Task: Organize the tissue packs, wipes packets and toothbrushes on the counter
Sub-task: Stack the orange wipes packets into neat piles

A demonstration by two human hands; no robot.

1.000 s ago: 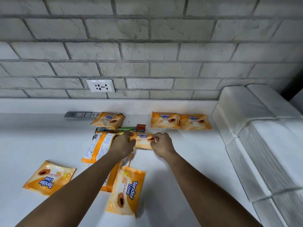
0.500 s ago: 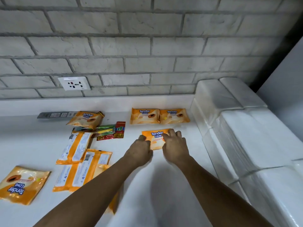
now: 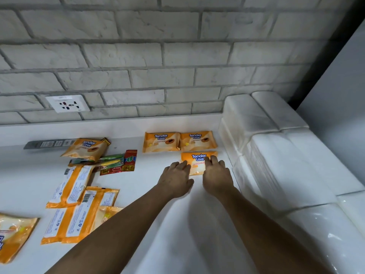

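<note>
three packs sorted: presses the third pack (image 3: 197,159) flat with left hand (image 3: 174,179) and right hand (image 3: 216,176), fingers straight, just below the back pair (image 3: 161,142) on the bench (image 3: 197,224). leaves loose packets (image 3: 69,184) and toothbrushes (image 3: 112,162) scattered at left.

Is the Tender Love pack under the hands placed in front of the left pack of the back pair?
No, the Tender Love pack lies just in front of the right pack of that pair.

Pale brick wall (image 3: 177,56), white wall socket (image 3: 67,103), grey labelled strip (image 3: 47,144) below it
</note>
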